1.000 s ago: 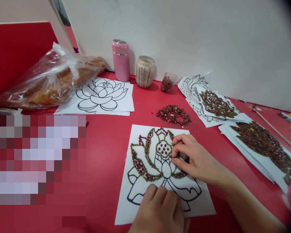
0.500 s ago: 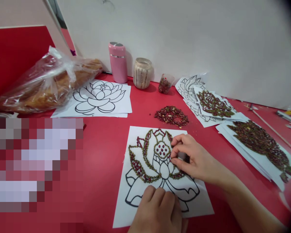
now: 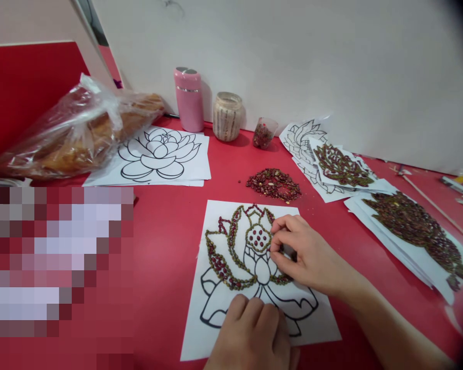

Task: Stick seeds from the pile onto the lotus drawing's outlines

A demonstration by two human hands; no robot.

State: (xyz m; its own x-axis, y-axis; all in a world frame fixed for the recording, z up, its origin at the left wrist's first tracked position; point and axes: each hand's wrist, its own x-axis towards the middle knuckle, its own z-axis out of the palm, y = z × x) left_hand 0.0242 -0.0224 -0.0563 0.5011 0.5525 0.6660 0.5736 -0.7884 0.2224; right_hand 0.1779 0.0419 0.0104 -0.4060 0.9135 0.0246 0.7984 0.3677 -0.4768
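Note:
A white sheet with a black-outlined lotus drawing lies in front of me. Green and dark red beans follow several petal outlines, and red beans dot the round seed pod at its centre. My right hand is over the drawing's right side, thumb and index finger pinched beside the seed pod. Anything between those fingertips is too small to make out. Resting on the sheet's lower edge is my left hand, its fingers curled under and hidden.
Beyond the sheet lies a pile of mixed beans. Behind it stand a small clear cup of beans, a jar and a pink bottle. Bean-covered sheets lie right; a plastic bag and lotus printouts lie left.
My right thumb and index fingertips have shifted very slightly beside the seed pod. My left hand and the beans look the same.

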